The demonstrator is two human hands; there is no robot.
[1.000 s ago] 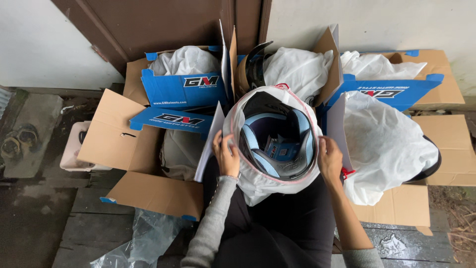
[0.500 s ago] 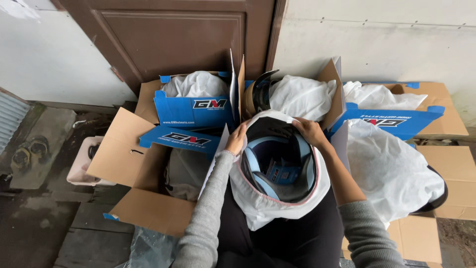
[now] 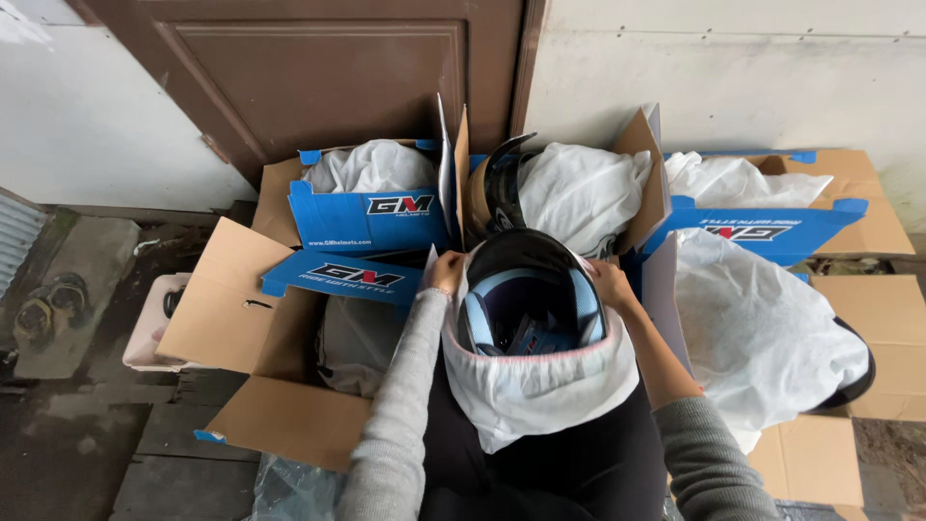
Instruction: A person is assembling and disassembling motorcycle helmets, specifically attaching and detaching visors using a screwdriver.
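A black helmet point(image 3: 526, 256) with light blue padding sits upside down on my lap, half out of a white cloth bag point(image 3: 535, 386). My left hand point(image 3: 446, 272) grips the bag's rim at the helmet's left side. My right hand point(image 3: 610, 283) grips the rim at the right side. The bag has slid down so the helmet's far shell is bare. A small blue item lies inside the helmet.
Open blue and brown cardboard boxes point(image 3: 371, 217) surround me, several holding white bagged helmets point(image 3: 588, 193). A large white bagged helmet point(image 3: 762, 328) lies at right. An open box point(image 3: 280, 386) sits at left. A brown door point(image 3: 318, 77) is behind. Shoes point(image 3: 43, 309) lie far left.
My hands have moved from the near sides of the bag's opening to the far side, pulling the bag down off the helmet. The view has tilted upward toward the door.
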